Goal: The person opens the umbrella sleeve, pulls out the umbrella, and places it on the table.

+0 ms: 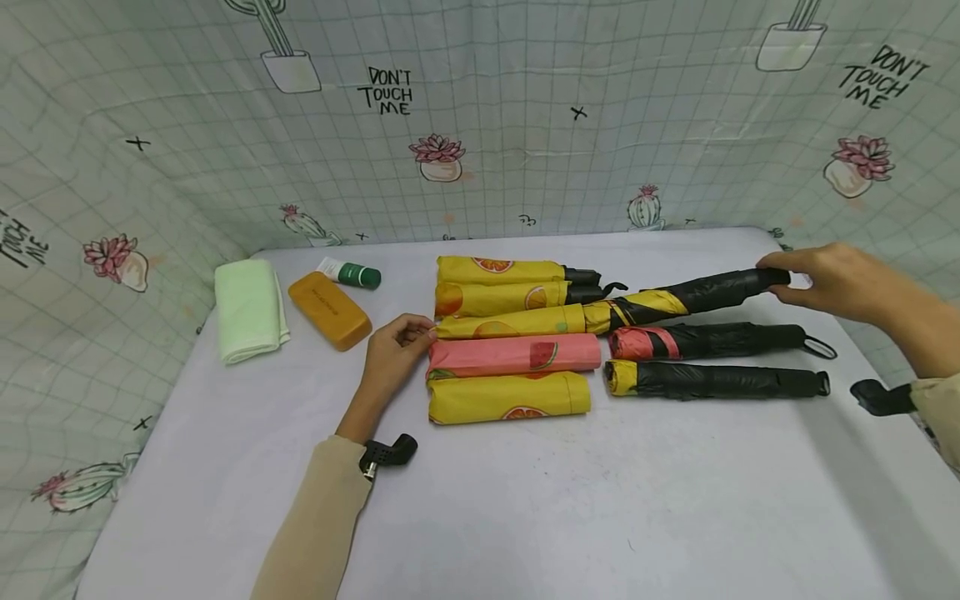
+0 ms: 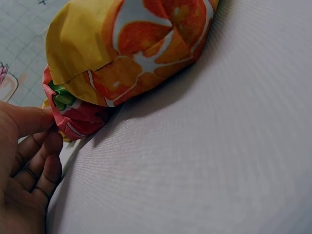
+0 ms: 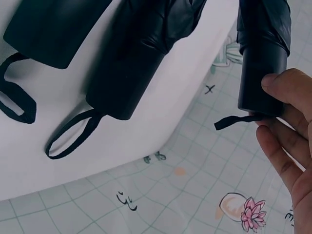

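On the white table (image 1: 525, 500), set against a curtain printed with cactus pots, a row of folded umbrellas lies near the far edge. The largest thing in hand is the long umbrella (image 1: 652, 304), yellow at one end and black at the other, lying slantwise from the middle of the table toward the right edge. The right hand (image 1: 828, 279) grips its black handle (image 3: 261, 73), thumb and fingers curled around the end, where a short strap sticks out. At the other end, the left hand (image 1: 393, 354) has its fingertips together against the ends of the yellow sleeve (image 1: 510, 321) and the pink sleeve (image 1: 513, 354); the left wrist view shows the thumb and forefinger pinching the bunched fabric there.

Nearer the front edge lie a second yellow sleeve (image 1: 506, 396) and two black umbrellas (image 1: 712, 342) with wrist loops; two more orange-print bundles (image 1: 498, 283) sit behind.

Judging by the two grips, the sleeve is being worked along the umbrella. To do this well, the left hand should keep the sleeve end pinned while the right keeps the handle in line with it, so the cloth does not bunch.

Toward the left corner are a folded green towel (image 1: 249, 310), an orange case (image 1: 330, 310) and a small tube (image 1: 348, 272).
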{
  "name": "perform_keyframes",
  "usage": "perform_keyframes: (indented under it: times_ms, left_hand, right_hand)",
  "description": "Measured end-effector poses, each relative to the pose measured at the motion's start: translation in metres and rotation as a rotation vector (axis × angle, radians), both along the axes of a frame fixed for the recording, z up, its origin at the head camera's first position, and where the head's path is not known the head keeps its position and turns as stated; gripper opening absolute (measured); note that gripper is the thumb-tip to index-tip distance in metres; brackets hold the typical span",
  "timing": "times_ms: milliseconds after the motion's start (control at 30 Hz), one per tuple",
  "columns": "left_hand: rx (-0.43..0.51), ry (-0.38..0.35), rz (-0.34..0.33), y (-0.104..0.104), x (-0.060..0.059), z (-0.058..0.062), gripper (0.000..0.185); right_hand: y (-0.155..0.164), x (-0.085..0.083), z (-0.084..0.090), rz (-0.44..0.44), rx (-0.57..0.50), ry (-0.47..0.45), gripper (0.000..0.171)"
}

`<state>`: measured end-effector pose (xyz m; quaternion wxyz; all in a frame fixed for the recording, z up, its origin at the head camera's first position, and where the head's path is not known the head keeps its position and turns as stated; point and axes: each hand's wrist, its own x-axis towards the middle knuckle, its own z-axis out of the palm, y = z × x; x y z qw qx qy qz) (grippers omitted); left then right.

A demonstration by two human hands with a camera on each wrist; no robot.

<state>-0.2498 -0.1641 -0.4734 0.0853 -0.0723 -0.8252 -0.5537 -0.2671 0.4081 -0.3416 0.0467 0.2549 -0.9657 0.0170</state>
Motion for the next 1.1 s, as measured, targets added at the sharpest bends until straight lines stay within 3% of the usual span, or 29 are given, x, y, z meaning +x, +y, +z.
perform_keyframes:
  times_ms: [433, 633, 733, 933, 1100]
  left_hand:
    - [-0.028, 0.013, -0.013, 0.002, -0.004, 0.006, 0.013]
    - [-0.042, 0.013, 0.002, -0.001, -0.003, 0.006, 0.014]
    - [-0.044, 0.006, 0.010, -0.003, -0.002, 0.006, 0.014]
    - [-0.032, -0.019, 0.009, -0.002, 0.001, 0.004, 0.015]
    - [-0.027, -0.024, 0.002, 0.000, 0.002, 0.000, 0.016]
  right_hand:
    - [0.021, 0.008, 0.003, -0.066, 0.017, -0.007, 0.036]
    - [0.026, 0.008, -0.008, -0.063, 0.007, 0.016, 0.036]
    - [0.027, 0.007, -0.017, -0.040, -0.018, -0.023, 0.037]
    - [0.033, 0.007, -0.033, -0.093, -0.013, -0.168, 0.040]
    - [0.034, 0.008, -0.041, -0.108, -0.004, -0.203, 0.039]
